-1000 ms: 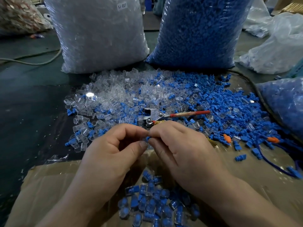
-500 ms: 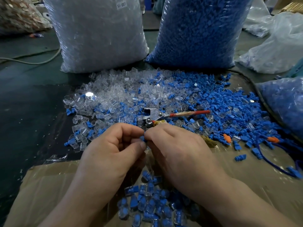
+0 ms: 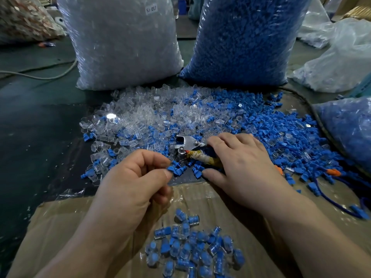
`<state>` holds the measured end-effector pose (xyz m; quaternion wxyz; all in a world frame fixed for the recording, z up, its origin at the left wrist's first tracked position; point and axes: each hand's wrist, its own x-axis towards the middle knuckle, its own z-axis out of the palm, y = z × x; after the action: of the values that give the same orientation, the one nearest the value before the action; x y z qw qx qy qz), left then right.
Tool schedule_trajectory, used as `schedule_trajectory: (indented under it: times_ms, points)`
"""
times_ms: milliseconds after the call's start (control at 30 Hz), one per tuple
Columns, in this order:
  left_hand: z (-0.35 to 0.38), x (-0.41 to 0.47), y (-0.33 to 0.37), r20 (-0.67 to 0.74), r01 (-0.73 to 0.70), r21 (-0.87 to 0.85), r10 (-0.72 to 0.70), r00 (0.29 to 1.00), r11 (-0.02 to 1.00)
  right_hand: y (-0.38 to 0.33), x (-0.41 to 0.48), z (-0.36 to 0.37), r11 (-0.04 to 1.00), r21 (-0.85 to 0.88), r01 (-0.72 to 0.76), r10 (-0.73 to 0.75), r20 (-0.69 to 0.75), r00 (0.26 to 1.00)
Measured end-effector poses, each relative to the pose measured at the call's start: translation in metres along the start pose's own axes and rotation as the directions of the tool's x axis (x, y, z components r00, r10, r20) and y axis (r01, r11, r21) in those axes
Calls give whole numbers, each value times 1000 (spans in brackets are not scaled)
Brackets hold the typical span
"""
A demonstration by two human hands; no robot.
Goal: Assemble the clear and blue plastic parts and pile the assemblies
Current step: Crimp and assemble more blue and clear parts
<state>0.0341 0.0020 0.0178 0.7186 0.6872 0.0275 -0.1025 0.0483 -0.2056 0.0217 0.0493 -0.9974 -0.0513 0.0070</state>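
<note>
Head view: your left hand [image 3: 128, 183] pinches a blue part [image 3: 172, 169] between thumb and forefinger, at the loose heap's near edge. Your right hand [image 3: 241, 167] lies spread on the loose blue parts [image 3: 281, 133], gripping nothing, with its fingertips at the pliers [image 3: 186, 142]. The finished pile [image 3: 190, 251] is on the cardboard [image 3: 60, 227]. Risks: the fingertip pinch could drop the part into the heap, and the clear parts [image 3: 140, 115] are mixed with blue, so a mispick is easy.

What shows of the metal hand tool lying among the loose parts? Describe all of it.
The grey metal hand tool lies flat on the loose clear and blue plastic parts, its notched head pointing left. A round bolt sits at the head's near edge. One handle, wrapped in yellowish tape, runs right under the spread right hand, which hides the rest; whether they touch cannot be told.
</note>
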Motion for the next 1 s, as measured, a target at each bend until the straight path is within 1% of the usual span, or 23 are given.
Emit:
schedule_trajectory:
  times_ms: [100,200,300,367,467,533,600,700,733,767,833,900,1000]
  points:
    - [1,1,1,16,2,-23,-1,1000,1000,1,1,-3,1000,4,-1,1,-4,1000]
    - [1,0,3,37,27,-108,-23,999,994,6,1,-1,1000,9,2,-3,33,999]
    - [2,0,5,35,49,-153,-45,998,987,9,2,-1,1000,15,-1,0,69,998]
    - [2,0,5,37,58,-160,-53,998,985,9,3,-1,1000,2,5,-5,52,999]
    - [2,1,4,22,41,-166,-38,999,985,8,3,0,1000,-19,12,-12,-23,1000]
    - [1,2,2,-8,24,-177,-26,1000,984,7,2,-2,1000,15,4,-3,-89,996]
    - [-1,4,0,-24,13,-181,-17,1000,983,6,1,-5,995,98,1,16,-181,983]
    - [-4,5,-2,-28,14,-203,-20,999,979,4,-5,-11,967,244,72,18,-345,938]
    - [-4,5,-2,-30,14,-211,-20,999,977,3,-7,-13,955,283,90,19,-361,933]
    - [-5,5,-3,-35,10,-218,-18,999,976,3,-10,-15,947,304,103,10,-349,937]
    - [-6,5,-3,-57,-17,-215,5,998,976,1,-16,-18,948,280,152,-60,-312,948]
    - [-8,6,-3,-84,-81,-161,68,994,984,-1,-22,-19,946,249,208,-141,-261,955]
    - [-8,6,-3,-96,-162,-103,153,984,981,-4,-27,-18,948,219,230,-196,-166,967]
